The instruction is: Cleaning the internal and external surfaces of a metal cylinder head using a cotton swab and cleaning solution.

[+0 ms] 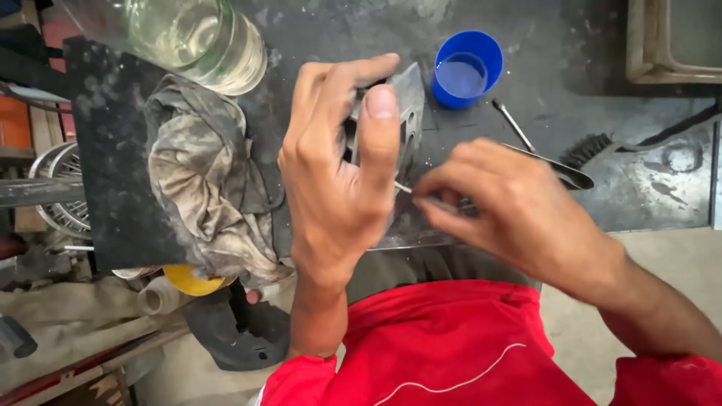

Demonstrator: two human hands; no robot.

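My left hand grips the grey metal part upright over the bench; my right hand pinches a thin tool against it; a slip could jab my thumb or tip the blue cup.

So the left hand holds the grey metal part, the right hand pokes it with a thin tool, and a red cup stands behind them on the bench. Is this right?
Not quite: the cup is blue, not red, as the head view shows. The rest holds: the left hand grips the grey metal part, and the right hand pokes it with a thin tool.
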